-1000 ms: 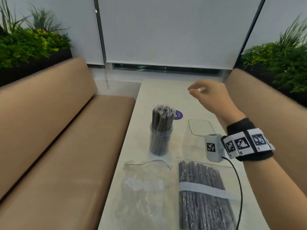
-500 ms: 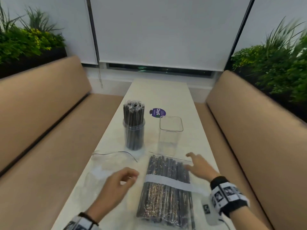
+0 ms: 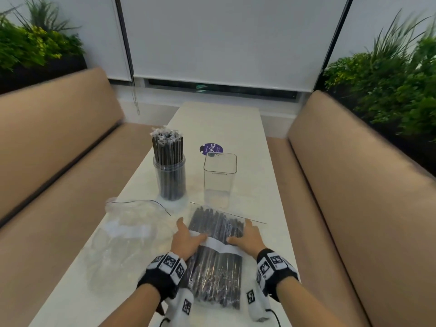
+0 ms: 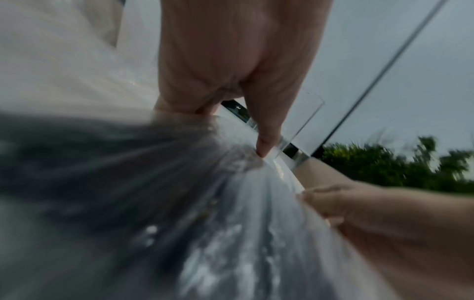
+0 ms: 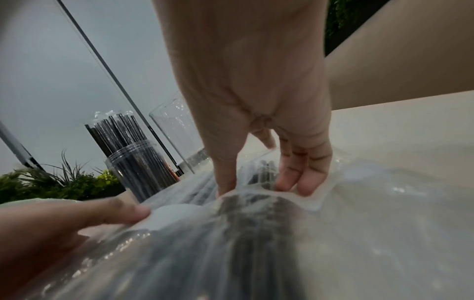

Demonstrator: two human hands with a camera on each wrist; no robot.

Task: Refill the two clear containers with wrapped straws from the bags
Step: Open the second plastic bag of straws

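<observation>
A clear zip bag full of dark wrapped straws [image 3: 217, 274] lies on the near end of the white table [image 3: 217, 121]. My left hand [image 3: 186, 237] holds its left side and my right hand [image 3: 245, 237] its right side, thumbs lying over the white label band. In the right wrist view the right hand [image 5: 259, 186] has its thumb on top and its fingers pressed down beside the straws. Behind the bag stand a round clear container [image 3: 169, 175] packed with straws and an empty square clear container [image 3: 219, 180].
An empty crumpled clear bag [image 3: 127, 239] lies left of the full one. A purple round sticker [image 3: 210, 148] sits behind the square container. Tan benches [image 3: 59, 138] [image 3: 354, 185] flank the table, with plants behind them.
My right hand came down from above the containers to the bag's right side. My left hand came into view and moved onto the bag's left side. The head view tilted down.
</observation>
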